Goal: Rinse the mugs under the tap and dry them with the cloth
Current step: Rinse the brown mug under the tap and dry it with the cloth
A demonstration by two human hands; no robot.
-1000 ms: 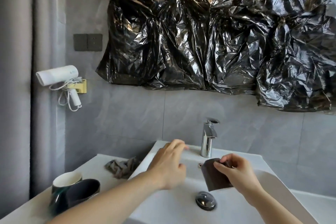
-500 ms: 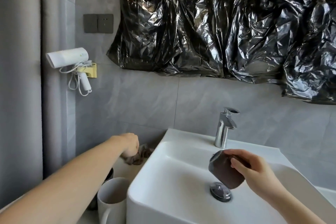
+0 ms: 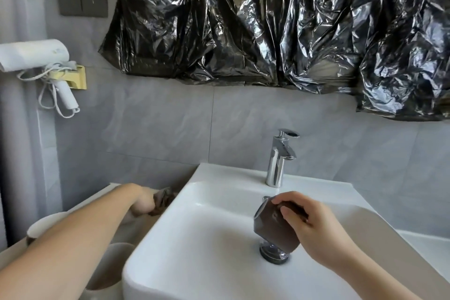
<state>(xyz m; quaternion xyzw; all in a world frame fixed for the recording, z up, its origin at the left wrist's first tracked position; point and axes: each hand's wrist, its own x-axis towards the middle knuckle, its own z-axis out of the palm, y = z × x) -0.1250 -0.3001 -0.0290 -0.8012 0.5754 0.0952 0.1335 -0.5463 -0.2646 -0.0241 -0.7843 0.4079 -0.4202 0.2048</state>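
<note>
My right hand [image 3: 314, 224] grips a brown mug [image 3: 274, 229] tilted over the white sink basin [image 3: 209, 238], just above the drain plug [image 3: 274, 254] and below the chrome tap [image 3: 277, 158]. No water runs from the tap. My left hand [image 3: 143, 204] reaches left of the basin and closes on the grey-brown cloth [image 3: 163, 200] lying on the counter. A pale mug [image 3: 43, 226] stands on the counter at the left, partly hidden behind my left forearm; another rounded pale object below it is blurred.
A white hair dryer [image 3: 34, 55] hangs in a yellow holder on the left wall. A grey socket panel [image 3: 81, 3] sits above it. Crumpled black plastic sheeting [image 3: 280, 22] covers the wall above the tap. The basin rim stands higher than the counter.
My left hand has left the basin rim, swung left onto the cloth and closed on it. The right hand has tipped the brown mug lower over the drain. The view has shifted left.
</note>
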